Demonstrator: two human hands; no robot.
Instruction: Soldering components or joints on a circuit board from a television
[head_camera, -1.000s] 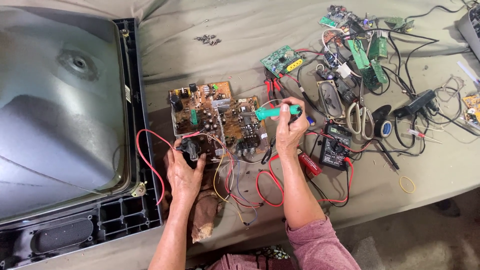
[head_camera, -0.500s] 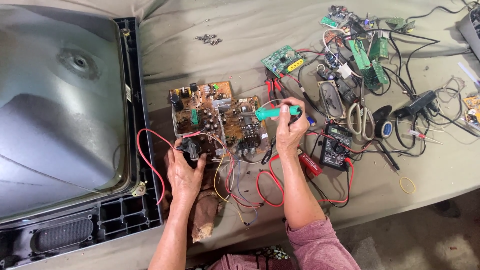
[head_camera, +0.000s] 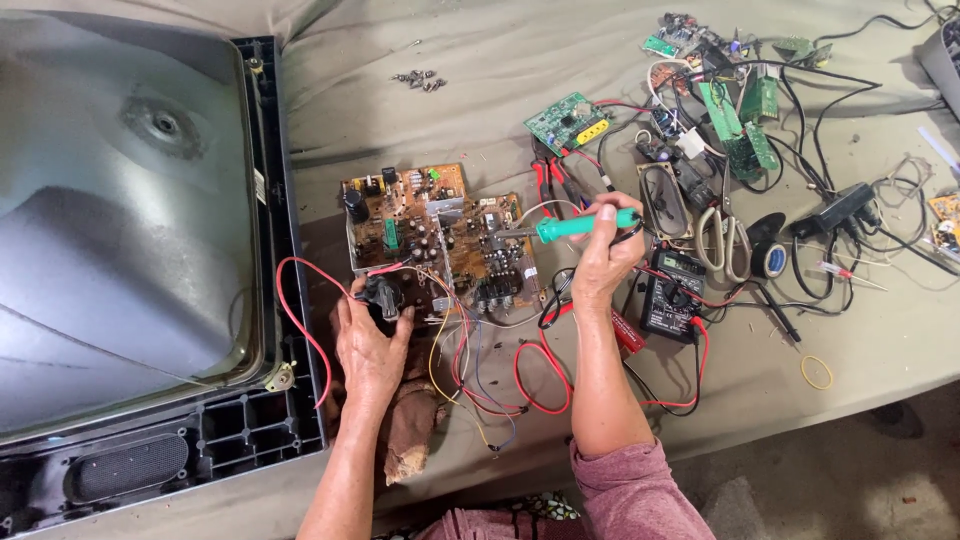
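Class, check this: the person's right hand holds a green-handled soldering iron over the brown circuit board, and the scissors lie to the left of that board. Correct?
Not quite. In the head view the scissors lie to the right of the circuit board, beyond the right hand. The soldering iron part is right.

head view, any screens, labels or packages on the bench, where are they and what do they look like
Picture tube: far left, face down in a black frame, big grey glass funnel.
White label: small strip on the tube's right edge.
Multimeter: right of the right hand, black box, small greyish display at its top.
No packages in view.
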